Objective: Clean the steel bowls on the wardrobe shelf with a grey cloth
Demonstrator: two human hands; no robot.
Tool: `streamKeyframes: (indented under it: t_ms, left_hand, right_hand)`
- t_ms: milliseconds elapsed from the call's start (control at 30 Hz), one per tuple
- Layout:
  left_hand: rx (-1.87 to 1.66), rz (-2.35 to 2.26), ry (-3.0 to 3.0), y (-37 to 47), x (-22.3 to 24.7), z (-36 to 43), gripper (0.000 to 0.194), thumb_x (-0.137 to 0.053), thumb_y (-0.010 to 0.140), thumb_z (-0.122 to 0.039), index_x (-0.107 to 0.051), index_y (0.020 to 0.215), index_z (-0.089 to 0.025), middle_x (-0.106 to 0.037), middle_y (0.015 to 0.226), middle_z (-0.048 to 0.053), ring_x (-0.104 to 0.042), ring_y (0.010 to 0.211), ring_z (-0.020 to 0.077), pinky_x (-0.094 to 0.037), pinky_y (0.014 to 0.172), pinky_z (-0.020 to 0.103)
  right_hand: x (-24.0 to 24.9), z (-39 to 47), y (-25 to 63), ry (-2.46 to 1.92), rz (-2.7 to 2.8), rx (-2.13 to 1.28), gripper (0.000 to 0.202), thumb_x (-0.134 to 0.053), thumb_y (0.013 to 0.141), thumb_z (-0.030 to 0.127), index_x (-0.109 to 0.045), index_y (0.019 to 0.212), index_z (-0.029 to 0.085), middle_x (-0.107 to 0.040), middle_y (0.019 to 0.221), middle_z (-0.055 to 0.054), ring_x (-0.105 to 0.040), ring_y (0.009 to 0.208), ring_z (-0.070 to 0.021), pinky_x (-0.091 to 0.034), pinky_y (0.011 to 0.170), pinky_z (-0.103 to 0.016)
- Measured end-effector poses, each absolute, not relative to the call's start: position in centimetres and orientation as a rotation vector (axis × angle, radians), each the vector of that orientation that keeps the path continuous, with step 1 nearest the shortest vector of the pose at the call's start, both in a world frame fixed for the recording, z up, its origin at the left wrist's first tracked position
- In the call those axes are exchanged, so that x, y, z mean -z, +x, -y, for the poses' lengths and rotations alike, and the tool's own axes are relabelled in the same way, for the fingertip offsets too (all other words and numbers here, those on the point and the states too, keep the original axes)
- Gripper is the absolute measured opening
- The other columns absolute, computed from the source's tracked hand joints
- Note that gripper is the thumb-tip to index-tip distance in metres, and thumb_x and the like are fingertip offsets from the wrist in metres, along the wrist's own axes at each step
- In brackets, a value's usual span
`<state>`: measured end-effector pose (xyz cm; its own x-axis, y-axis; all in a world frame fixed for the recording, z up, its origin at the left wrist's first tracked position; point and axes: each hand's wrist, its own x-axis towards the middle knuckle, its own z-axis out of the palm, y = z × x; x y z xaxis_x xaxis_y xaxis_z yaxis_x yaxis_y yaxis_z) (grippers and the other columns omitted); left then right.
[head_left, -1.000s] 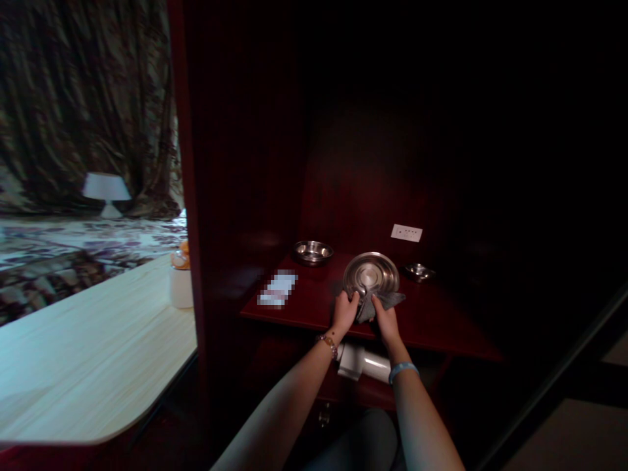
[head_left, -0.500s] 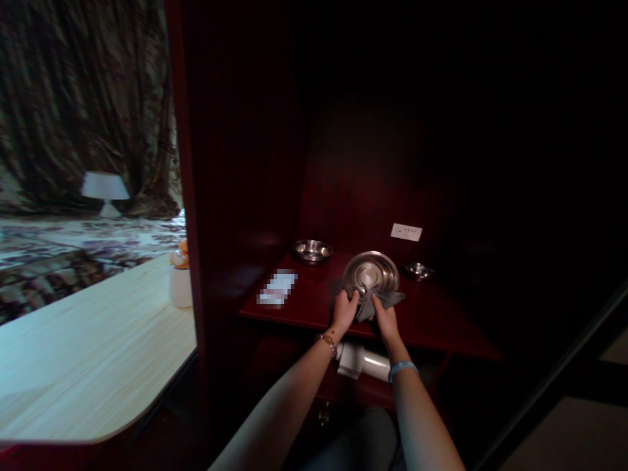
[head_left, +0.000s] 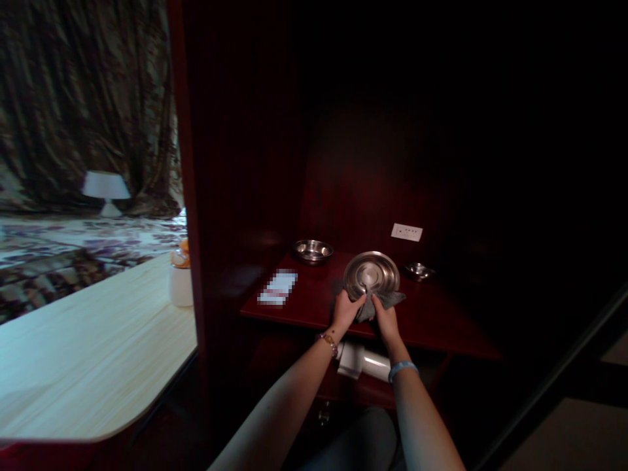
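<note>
Below the wall socket, fingers of the left hand grasp a metal bowl at its near rim, those of the right hand pinch a gray cloth against it; the paired grip likely steadies its tilt toward the person.

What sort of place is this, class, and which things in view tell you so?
Probably a room in a home, or one furnished like it: a white lamp stands before a patterned curtain, and a pale wood-grain table is at the left.
</note>
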<state>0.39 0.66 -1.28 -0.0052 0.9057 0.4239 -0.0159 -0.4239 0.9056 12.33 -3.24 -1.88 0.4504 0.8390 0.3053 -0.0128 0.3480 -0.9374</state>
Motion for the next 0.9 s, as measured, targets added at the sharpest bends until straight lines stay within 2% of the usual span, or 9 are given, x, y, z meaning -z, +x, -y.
streamKeyframes:
  t_ms: [300, 433, 667, 900]
  left_hand:
    - [-1.518, -1.005, 1.523, 0.49, 1.99, -1.36, 0.031, -0.079, 0.073, -0.028, -0.069, 0.098, -0.011, -0.075, 0.099, 0.015, -0.071, 0.087, 0.0205, -0.053, 0.075, 0.028]
    - [-1.513, -1.015, 1.530, 0.46, 1.78, -1.07, 0.027, -0.078, 0.074, -0.027, -0.069, 0.096, -0.012, -0.075, 0.097, 0.014, -0.071, 0.086, 0.0206, -0.052, 0.073, 0.028]
    - [-1.530, -1.080, 1.564, 0.30, 1.38, -0.56, 0.017, -0.071, 0.079, -0.028, -0.067, 0.084, -0.012, -0.074, 0.085, 0.011, -0.068, 0.078, 0.0192, -0.049, 0.070, 0.027]
    - [-1.538, -1.098, 1.578, 0.38, 1.51, -0.70, 0.015, -0.065, 0.083, -0.027, -0.063, 0.078, -0.014, -0.072, 0.081, 0.011, -0.067, 0.075, 0.0191, -0.047, 0.068, 0.028]
  right_hand:
    - [2.07, 2.75, 12.39, -1.083, 0.949, -0.701, 0.065, -0.079, 0.060, 0.057, -0.069, 0.108, 0.014, -0.074, 0.090, -0.006, -0.061, 0.062, -0.0173, -0.045, 0.048, -0.026]
    - [1.96, 2.77, 12.39, -1.046, 0.962, -0.687, 0.066, -0.079, 0.059, 0.057, -0.070, 0.109, 0.015, -0.075, 0.099, -0.008, -0.067, 0.076, -0.0212, -0.051, 0.057, -0.028]
    - [2.08, 2.71, 12.48, -1.020, 0.952, -0.636, 0.062, -0.079, 0.061, 0.054, -0.071, 0.107, 0.014, -0.075, 0.102, -0.010, -0.068, 0.089, -0.0238, -0.054, 0.074, -0.032]
    - [2.19, 2.81, 12.53, -1.035, 0.965, -0.654, 0.059, -0.079, 0.063, 0.056, -0.071, 0.104, 0.014, -0.075, 0.099, -0.010, -0.068, 0.083, -0.0233, -0.053, 0.067, -0.031]
